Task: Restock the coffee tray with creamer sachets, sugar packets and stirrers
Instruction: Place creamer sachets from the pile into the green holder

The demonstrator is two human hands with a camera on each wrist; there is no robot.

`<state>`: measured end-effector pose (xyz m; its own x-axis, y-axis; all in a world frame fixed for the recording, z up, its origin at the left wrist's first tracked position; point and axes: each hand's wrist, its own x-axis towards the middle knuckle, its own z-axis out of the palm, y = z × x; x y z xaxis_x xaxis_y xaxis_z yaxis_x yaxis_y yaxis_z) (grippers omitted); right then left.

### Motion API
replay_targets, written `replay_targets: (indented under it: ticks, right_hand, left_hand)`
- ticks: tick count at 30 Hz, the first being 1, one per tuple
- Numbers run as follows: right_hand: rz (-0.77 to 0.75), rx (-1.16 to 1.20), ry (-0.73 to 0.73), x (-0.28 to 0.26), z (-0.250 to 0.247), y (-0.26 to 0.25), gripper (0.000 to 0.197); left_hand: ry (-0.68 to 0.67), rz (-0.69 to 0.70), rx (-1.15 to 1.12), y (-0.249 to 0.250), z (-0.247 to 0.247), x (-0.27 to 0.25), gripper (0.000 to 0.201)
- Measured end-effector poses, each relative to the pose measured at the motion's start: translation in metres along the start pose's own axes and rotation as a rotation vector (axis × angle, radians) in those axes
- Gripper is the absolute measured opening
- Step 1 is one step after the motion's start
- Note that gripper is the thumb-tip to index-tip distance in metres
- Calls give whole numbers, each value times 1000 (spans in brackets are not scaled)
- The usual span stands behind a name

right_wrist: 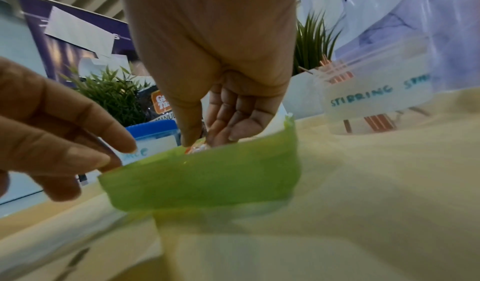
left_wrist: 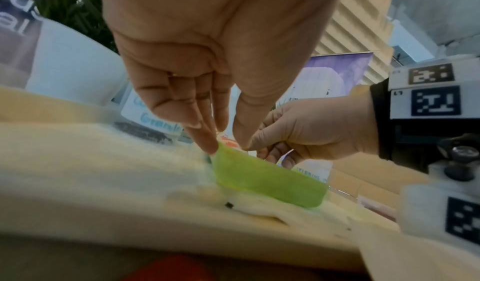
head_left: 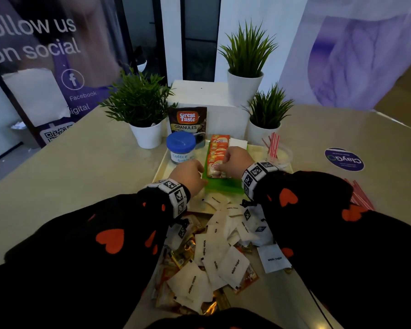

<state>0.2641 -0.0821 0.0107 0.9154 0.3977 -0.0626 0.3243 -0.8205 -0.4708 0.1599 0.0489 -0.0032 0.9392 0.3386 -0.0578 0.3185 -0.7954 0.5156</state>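
Left hand (head_left: 188, 174) at green bin (head_left: 223, 186) near-left corner, straight fingers touching the rim. Right hand (head_left: 237, 162) pinching nearest creamer sachet (head_left: 215, 168) in bin; sachet row runs away from body. Sugar packets (head_left: 214, 257) piled nearer, stirrers (head_left: 273, 144) far right.

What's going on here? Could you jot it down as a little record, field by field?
Setting: beige table with a cream tray
Green box: on the tray, holds a row of creamer sachets
Right hand: pinching the nearest sachet
Left hand: fingers touching the box's left corner
Stirrers: red-striped, standing in a clear cup
Sugar packets: loose pile in front of the tray
Coffee jar: blue lid
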Motion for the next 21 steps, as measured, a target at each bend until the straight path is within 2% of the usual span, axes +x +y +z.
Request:
replay_targets:
  ticks: [4,8,11,14,17,21]
  right_hand:
    - [-124,84,-18,-17,-4,-8,19]
    - [-307,15,-73,-42,-6,-21,17]
    - [-392,-57,-204,-63,-3,-32,18]
    - [-482,-183,-315,-80,4,-40,19]
    - [-549,-344,-396,-93,12,-47,15]
    - [-625,-469,-415,-104,22,-52,29]
  left_hand:
    - [-18,65,22,-2,-20,-12,11]
    - [-83,137,125,-9,-37,-29,10]
    - [-170,108,295,-16,-42,-42,15]
    - [-265,27,418,-23,-40,-53,30]
    - [-275,-12,476,-26,-36,-62,43]
    - [-277,-27,537,-26,-31,-73,52]
